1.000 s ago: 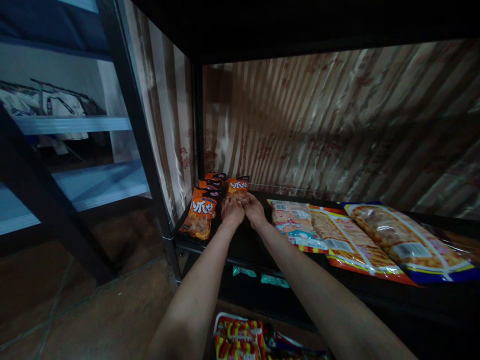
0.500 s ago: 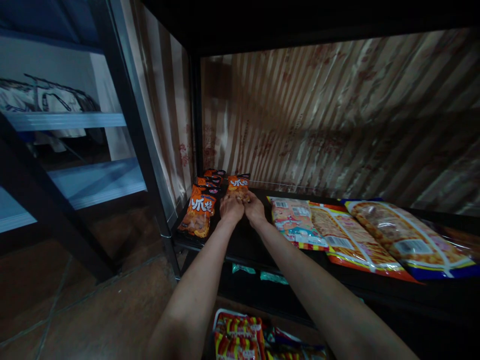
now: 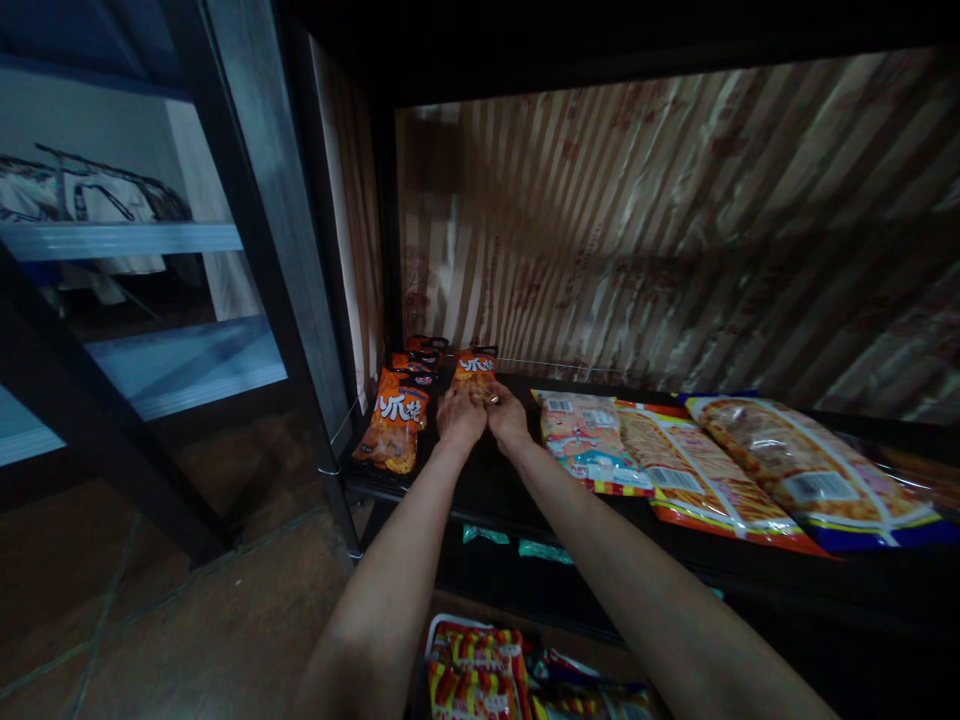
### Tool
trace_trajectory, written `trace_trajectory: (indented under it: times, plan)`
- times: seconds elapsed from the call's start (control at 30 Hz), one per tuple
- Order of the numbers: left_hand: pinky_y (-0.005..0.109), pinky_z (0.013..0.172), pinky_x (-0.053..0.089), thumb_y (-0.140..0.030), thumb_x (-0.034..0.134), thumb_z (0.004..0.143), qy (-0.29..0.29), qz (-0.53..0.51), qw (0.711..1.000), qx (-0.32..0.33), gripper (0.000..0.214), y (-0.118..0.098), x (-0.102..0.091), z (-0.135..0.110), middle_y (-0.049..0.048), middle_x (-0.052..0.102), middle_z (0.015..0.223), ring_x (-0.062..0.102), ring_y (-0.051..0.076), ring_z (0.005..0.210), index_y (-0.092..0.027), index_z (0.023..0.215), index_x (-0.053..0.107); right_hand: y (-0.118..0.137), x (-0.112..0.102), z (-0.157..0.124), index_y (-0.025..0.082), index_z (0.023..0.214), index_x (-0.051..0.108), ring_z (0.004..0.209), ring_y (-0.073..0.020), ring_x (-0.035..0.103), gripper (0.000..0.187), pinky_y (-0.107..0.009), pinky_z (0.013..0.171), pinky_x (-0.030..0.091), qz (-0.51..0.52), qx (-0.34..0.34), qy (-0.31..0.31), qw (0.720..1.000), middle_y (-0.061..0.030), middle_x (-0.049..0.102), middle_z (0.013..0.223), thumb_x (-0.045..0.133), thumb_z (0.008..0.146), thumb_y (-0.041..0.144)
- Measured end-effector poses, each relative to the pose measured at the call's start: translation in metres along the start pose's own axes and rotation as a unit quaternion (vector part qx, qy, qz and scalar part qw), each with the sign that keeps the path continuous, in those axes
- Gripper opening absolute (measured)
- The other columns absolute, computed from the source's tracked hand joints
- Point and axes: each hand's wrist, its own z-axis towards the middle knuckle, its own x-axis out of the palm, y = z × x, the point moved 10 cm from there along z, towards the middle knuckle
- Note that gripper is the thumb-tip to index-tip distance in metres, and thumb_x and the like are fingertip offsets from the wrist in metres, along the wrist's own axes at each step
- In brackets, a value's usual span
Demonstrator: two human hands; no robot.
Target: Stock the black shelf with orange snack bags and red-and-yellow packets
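Note:
Both my hands are at the near end of an orange snack bag (image 3: 475, 368) with black edges, which rests toward the back of the dark shelf (image 3: 491, 480). My left hand (image 3: 460, 416) grips its lower left part, fingers bent. From the right, my right hand (image 3: 509, 416) pinches the lower right corner. To the left lies a row of like orange bags, the front snack bag (image 3: 393, 425) largest in view and others partly hidden behind it.
Right of my hands lie a pink snack bag (image 3: 592, 440), a red-edged bag (image 3: 705, 475) and a blue-edged bag (image 3: 810, 470). A lower level holds green packets (image 3: 544, 551) and striped red-yellow packs (image 3: 476, 665). A shelf post (image 3: 341, 510) and striped curtain (image 3: 637, 240) bound the shelf.
The view has shifted slightly, with the post at left now covering more of the side curtain. My hands stay on the same orange bag, which has hardly moved.

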Motion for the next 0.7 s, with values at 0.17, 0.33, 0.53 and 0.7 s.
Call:
trace_trajectory:
  times: [0.17, 0.33, 0.53, 0.7]
  plan:
    - [0.034, 0.103, 0.039, -0.026, 0.036, 0.092, 0.001, -0.004, 1.000, 0.006, 0.038, 0.000, -0.002, 0.000, 0.0112, 0.060, 0.129, 0.053, 0.023, 0.120, -0.019, 0.120, 0.060, 0.006, -0.002, -0.008, 0.023, 0.122, 0.059, 0.107, -0.0211, 0.063, 0.044, -0.038, 0.096, 0.046, -0.022, 0.024, 0.000, 0.999, -0.0052, 0.069, 0.114, 0.055, 0.079, 0.018]
    - [0.033, 0.101, 0.041, -0.026, 0.037, 0.091, 0.011, 0.000, 1.000, 0.007, 0.038, 0.000, -0.003, -0.002, 0.0124, 0.061, 0.126, 0.055, 0.023, 0.119, -0.016, 0.117, 0.062, 0.020, -0.007, -0.019, 0.022, 0.125, 0.058, 0.110, -0.0231, 0.062, 0.045, -0.038, 0.097, 0.045, -0.049, 0.026, 0.006, 0.998, -0.0072, 0.067, 0.118, 0.054, 0.081, 0.019]
    - [0.029, 0.104, 0.039, -0.024, 0.033, 0.092, 0.007, 0.007, 0.999, 0.035, 0.038, -0.007, -0.010, -0.018, 0.0085, 0.062, 0.125, 0.054, 0.019, 0.119, -0.018, 0.115, 0.063, 0.041, -0.019, -0.037, 0.017, 0.126, 0.057, 0.118, -0.0230, 0.056, 0.046, -0.037, 0.103, 0.040, -0.074, 0.006, 0.015, 0.997, -0.0094, 0.064, 0.124, 0.051, 0.080, 0.014]
    - [0.028, 0.102, 0.040, -0.020, 0.037, 0.091, 0.006, 0.005, 0.998, 0.057, 0.036, -0.013, -0.017, -0.039, 0.0075, 0.062, 0.126, 0.055, 0.019, 0.118, -0.018, 0.115, 0.064, 0.046, -0.028, -0.060, 0.017, 0.128, 0.056, 0.120, -0.0209, 0.055, 0.050, -0.036, 0.106, 0.037, -0.080, -0.016, 0.025, 0.996, -0.0085, 0.062, 0.127, 0.047, 0.079, 0.008]
